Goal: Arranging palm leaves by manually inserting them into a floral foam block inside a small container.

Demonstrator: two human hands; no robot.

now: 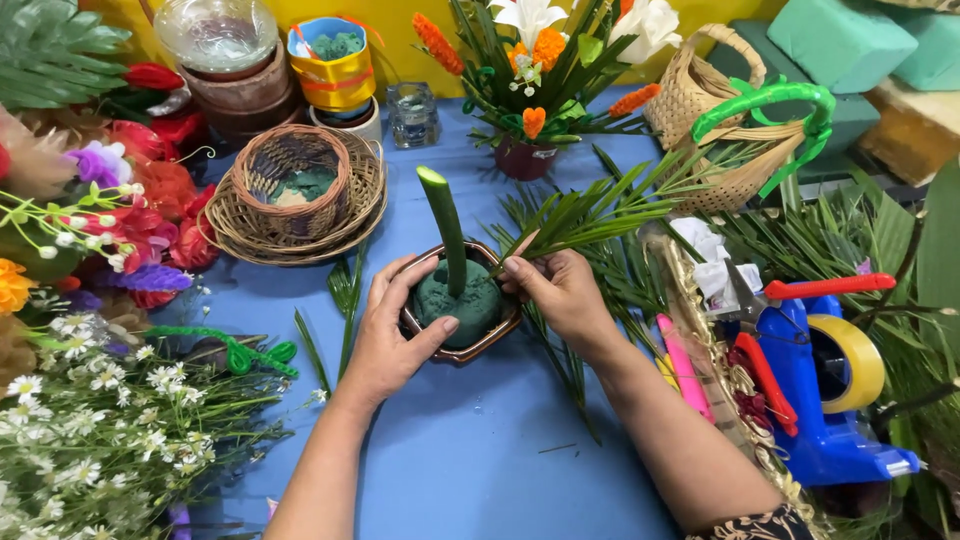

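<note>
One thick stem [447,228] stands in our foam [458,300]; left hand [385,335] clamps the pot [480,343], right hand [560,295] pinches a palm leaf [600,215] beside it, not yet inserted.

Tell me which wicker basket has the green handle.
The basket at the right, behind the palm leaves. The one behind it has a plain handle; the round one at the left has none.

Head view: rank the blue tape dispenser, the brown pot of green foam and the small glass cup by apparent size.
1. Blue tape dispenser, largest, though it sits nearer the camera.
2. Brown pot of green foam, steadied by the left hand.
3. Small glass cup, smallest, but farthest away.
</note>
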